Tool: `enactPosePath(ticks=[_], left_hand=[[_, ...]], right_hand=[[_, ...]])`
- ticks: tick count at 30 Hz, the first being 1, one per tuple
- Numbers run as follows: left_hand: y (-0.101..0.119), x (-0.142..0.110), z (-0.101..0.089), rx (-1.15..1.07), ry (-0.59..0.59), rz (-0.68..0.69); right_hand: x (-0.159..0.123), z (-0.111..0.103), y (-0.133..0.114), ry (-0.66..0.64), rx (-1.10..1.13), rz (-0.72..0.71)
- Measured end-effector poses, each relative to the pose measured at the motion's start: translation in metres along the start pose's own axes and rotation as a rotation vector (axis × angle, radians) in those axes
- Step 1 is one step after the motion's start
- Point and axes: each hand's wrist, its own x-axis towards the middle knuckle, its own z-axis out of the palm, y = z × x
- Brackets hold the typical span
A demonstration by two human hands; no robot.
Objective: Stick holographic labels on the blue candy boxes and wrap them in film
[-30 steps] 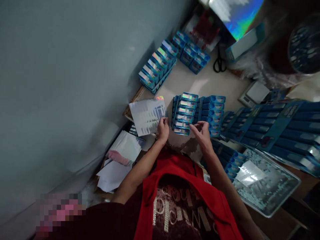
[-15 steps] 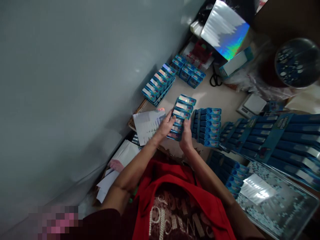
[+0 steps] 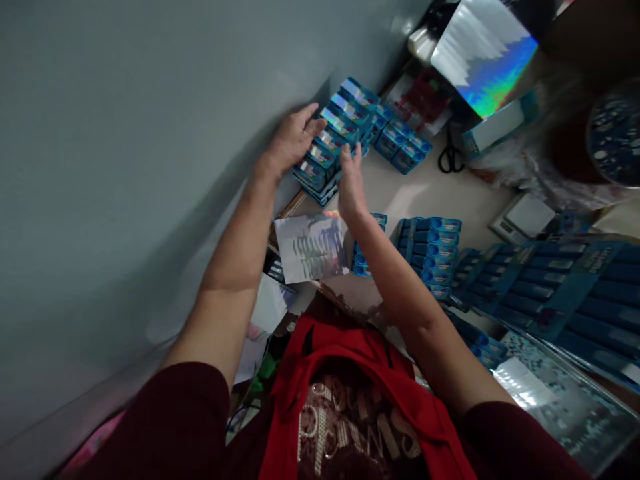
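Against the wall stands a stack of blue cartons [image 3: 333, 137] in a slanted row, with shiny silver strips across their tops. My left hand [image 3: 295, 140] is at the wall side of this stack, fingers stretched out and the tips at the cartons' edge. On the opposite side, my right hand [image 3: 352, 183] stands edge-on with straight fingers close beside the cartons. Whether its palm touches them cannot be made out. A silver sticker sheet [image 3: 313, 247] lies at the table's near edge. Another blue row [image 3: 363, 260] is partly hidden under my right forearm.
More blue cartons [image 3: 403, 147] stand behind the stack, near black-handled scissors [image 3: 451, 159]. Banded blue packs [image 3: 435, 243] and larger bundles [image 3: 545, 280] fill the right side. A small scale [image 3: 525, 217] and a shiny rainbow sheet [image 3: 485, 57] are farther back.
Both hands have moved up and left from the table's middle to the wall stack. The row of blue cartons they held now appears to rest on top of that stack, which looks taller.
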Motion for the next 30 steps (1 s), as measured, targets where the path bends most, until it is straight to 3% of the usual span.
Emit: enactPosePath(ticks=[3, 4, 5, 6, 8, 10, 12, 16, 20, 23, 26, 30], left_hand=[[-0.006, -0.078, 0.020, 0.004, 0.381, 0.117], [-0.014, -0.110, 0.031, -0.025, 0.498, 0.061], [-0.027, -0.139, 0.042, -0.050, 0.611, -0.085], [-0.043, -0.165, 0.054, -0.046, 0.637, -0.242], [-0.084, -0.196, 0.073, 0.013, 0.463, -0.467], [-0.124, -0.197, 0.087, 0.116, 0.234, -0.487], [-0.156, -0.178, 0.095, 0.175, 0.068, -0.421], [-0.185, -0.137, 0.102, 0.283, -0.123, -0.430], [-0.186, -0.133, 0.100, 0.320, -0.207, -0.496], [-0.178, -0.141, 0.093, 0.250, -0.207, -0.480], [-0.164, -0.147, 0.085, 0.214, -0.230, -0.429], [-0.148, -0.147, 0.079, 0.135, -0.260, -0.344]], right_hand=[[-0.056, -0.037, -0.019, 0.047, -0.014, 0.289], [-0.079, -0.047, -0.023, 0.074, -0.019, 0.367], [-0.103, -0.054, -0.025, 0.084, -0.024, 0.449], [-0.126, -0.058, -0.025, 0.079, -0.027, 0.528], [-0.166, -0.055, -0.020, 0.046, -0.002, 0.653], [-0.193, -0.041, -0.014, -0.009, 0.042, 0.745], [-0.206, -0.026, -0.009, -0.075, 0.076, 0.786], [-0.205, -0.010, 0.001, -0.170, 0.033, 0.714], [-0.194, -0.018, 0.011, -0.174, -0.226, 0.546], [-0.180, -0.019, 0.016, -0.201, -0.526, 0.283], [-0.157, -0.010, 0.020, -0.313, -0.723, 0.077], [-0.132, 0.009, 0.031, -0.484, -0.883, 0.001]])
